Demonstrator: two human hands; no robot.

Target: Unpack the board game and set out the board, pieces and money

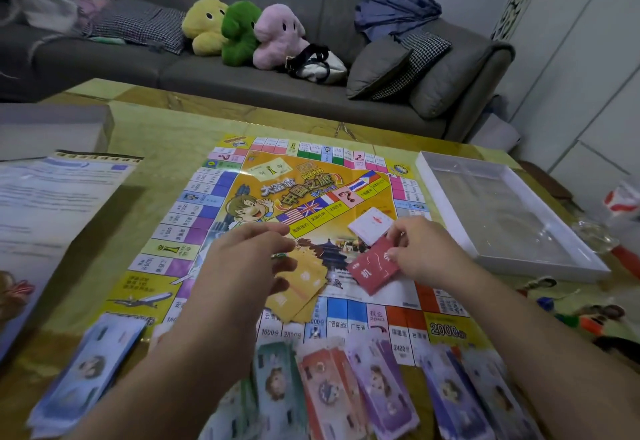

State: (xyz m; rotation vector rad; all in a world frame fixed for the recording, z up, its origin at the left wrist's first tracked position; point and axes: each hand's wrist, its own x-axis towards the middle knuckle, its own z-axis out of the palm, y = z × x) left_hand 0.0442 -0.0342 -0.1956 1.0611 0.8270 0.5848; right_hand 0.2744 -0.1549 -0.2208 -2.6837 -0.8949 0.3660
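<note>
Holding: I am pinching red cards [375, 268] in my right hand [427, 252], long axis slanting up-right, over the board [214, 211].
Left hand [247, 252]: hovering, fingers loosely curled, above yellow cards [304, 289].
Money [346, 387]: lying along near edge.

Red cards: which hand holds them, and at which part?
The right hand pinches the red cards at their right edge; the left hand touches the yellow cards.

Money stacks [346, 380] are lining the board's [214, 211] near edge, blocking a low approach. The open tray [450, 228] is walling off the right side (pieces [568, 315] are lying scattered below it). The board's far half is lying free; a booklet [52, 204] is occupying the left.
</note>
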